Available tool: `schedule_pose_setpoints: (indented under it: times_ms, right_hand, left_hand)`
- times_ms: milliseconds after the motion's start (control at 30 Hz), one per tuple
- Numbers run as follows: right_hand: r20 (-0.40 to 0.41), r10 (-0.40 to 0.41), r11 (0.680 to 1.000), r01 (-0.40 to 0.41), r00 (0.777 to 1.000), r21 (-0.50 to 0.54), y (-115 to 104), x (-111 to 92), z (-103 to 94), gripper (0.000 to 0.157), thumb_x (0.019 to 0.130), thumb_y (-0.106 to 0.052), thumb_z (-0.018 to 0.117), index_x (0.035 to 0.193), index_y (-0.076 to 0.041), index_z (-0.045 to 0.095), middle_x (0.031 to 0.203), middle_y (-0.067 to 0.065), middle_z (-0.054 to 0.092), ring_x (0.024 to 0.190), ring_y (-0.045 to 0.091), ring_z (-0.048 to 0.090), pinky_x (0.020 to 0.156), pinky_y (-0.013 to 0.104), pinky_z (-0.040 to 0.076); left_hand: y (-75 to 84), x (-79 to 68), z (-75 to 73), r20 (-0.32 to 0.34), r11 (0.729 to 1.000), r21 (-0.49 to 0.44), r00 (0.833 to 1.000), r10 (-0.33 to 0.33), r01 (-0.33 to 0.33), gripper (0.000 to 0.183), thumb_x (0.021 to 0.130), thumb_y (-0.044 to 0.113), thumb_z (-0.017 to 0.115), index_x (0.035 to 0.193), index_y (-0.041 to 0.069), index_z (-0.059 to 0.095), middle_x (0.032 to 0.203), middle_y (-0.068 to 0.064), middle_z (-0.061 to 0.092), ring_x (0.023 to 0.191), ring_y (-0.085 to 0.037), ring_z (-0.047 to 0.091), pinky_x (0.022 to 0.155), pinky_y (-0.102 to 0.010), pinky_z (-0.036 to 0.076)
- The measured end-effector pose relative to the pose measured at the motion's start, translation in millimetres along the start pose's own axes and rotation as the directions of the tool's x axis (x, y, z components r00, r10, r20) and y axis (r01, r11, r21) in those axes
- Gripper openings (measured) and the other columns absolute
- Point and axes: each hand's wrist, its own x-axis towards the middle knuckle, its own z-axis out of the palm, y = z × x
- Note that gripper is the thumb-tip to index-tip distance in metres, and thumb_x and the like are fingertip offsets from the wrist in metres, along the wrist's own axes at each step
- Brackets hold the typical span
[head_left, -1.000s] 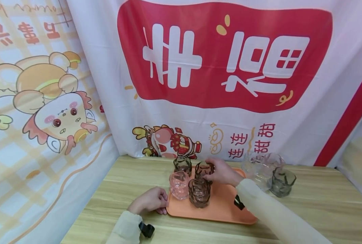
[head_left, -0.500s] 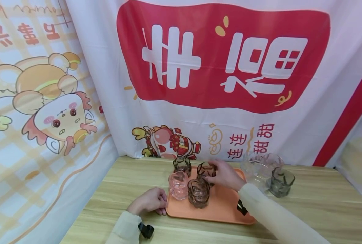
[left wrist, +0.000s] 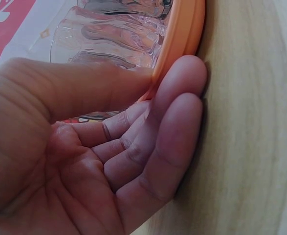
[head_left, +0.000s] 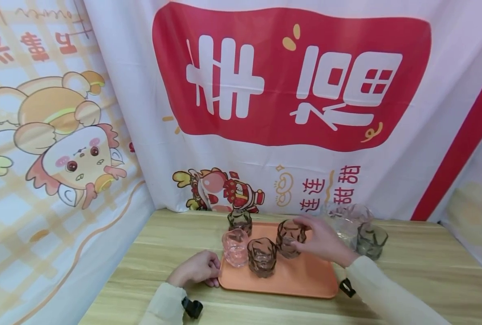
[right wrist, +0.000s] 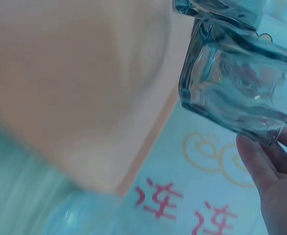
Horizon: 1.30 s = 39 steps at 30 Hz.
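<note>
One wood-grain counter carries an orange rectangular tray, likely plastic; left hand pinches its left rim. Right hand grips a brown faceted glass tumbler over it, contact unclear. Pinkish glass tumbler, second brown glass tumbler sit on tray; no contents seen. Likely step: positioning. Next needs level set-down, release.

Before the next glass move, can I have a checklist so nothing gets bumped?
1. Left hand steadying the orange tray: ok, it grips the left edge.
2. Right hand holding its brown glass: ok.
3. That glass resting on the tray: cannot tell.
4. Gap showing between the pink glass and the front brown glass: not ok, none shows in the head view.
5. Grey glass off the tray: ok, it's on the table, to the right.
</note>
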Motion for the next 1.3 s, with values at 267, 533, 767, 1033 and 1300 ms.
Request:
schedule_pose_setpoints:
  times_ms: [267,533,767,1033,1300]
  right_hand:
    - [-0.031,-0.047,0.998,0.046,0.998,-0.039,15,-45,-31.7,0.066,0.072,-0.042,0.081,0.127,-0.014,0.059,0.129,0.005,0.058,0.11,0.026,0.059,0.09,0.051,0.051]
    - [-0.082,-0.017,0.995,0.009,0.997,-0.1,40,-88,-56.6,0.067,0.071,-0.046,0.08,0.125,-0.011,0.061,0.128,0.013,0.059,0.11,0.034,0.059,0.084,0.056,0.052]
    - [-0.138,-0.045,0.988,0.023,0.989,-0.154,59,-108,-58.3,0.065,0.067,-0.037,0.085,0.12,-0.006,0.063,0.117,0.01,0.064,0.102,0.033,0.062,0.082,0.056,0.052]
    - [-0.191,-0.046,0.987,0.015,0.98,-0.163,72,-114,-53.2,0.065,0.067,-0.037,0.085,0.12,-0.006,0.062,0.117,0.009,0.064,0.1,0.031,0.061,0.08,0.055,0.053]
    - [-0.189,-0.03,0.99,0.003,0.982,-0.141,77,-116,-55.3,0.066,0.068,-0.035,0.085,0.121,-0.005,0.061,0.119,0.015,0.062,0.099,0.035,0.062,0.079,0.059,0.052]
  left_hand:
    - [-5.0,-0.2,-0.4,-0.004,1.0,0.012,1.0,0.001,-0.001,0.006,0.087,0.001,0.06,0.091,-0.002,0.056,0.072,-0.011,0.065,0.058,-0.014,0.065,0.056,-0.03,0.058]
    - [-4.8,0.2,1.0,0.006,1.0,0.004,1.0,0.002,-0.002,0.006,0.088,0.001,0.06,0.091,-0.001,0.056,0.072,-0.01,0.065,0.058,-0.014,0.065,0.056,-0.029,0.058]
    - [-4.2,-0.6,0.7,0.005,1.0,0.015,1.0,-0.003,0.003,0.006,0.088,0.001,0.06,0.091,-0.001,0.056,0.072,-0.01,0.065,0.058,-0.013,0.065,0.056,-0.029,0.058]
    - [-3.6,0.5,0.1,0.003,1.0,0.015,1.0,0.008,-0.008,0.006,0.087,0.001,0.06,0.091,-0.002,0.056,0.071,-0.01,0.065,0.057,-0.014,0.065,0.055,-0.03,0.058]
    - [-0.5,2.1,0.0,0.001,1.0,0.017,1.0,0.01,-0.01,0.006,0.087,0.0,0.06,0.091,-0.002,0.056,0.071,-0.01,0.065,0.058,-0.014,0.065,0.056,-0.03,0.058]
